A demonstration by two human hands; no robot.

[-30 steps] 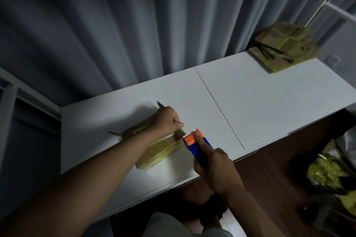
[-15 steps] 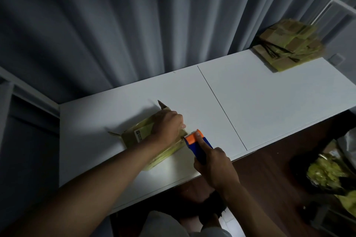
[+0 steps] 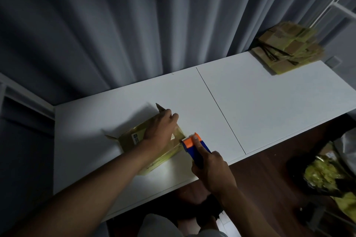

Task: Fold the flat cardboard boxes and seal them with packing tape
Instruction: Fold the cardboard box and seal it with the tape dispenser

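Taping the folded box at the table's near-left edge

The box point(image 3: 133, 138) lies long axis near-left to far-right; the left hand point(image 3: 160, 128) presses flat on top. Just right, the right hand point(image 3: 211, 169) grips the tape dispenser point(image 3: 194, 146), blade at the box's right end. The seam is hidden under the hand; the tape strip is barely discernible.

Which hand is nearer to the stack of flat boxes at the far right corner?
Right. The right hand grips the tape dispenser, on the side toward the stack; the left hand rests on the box, farther away.
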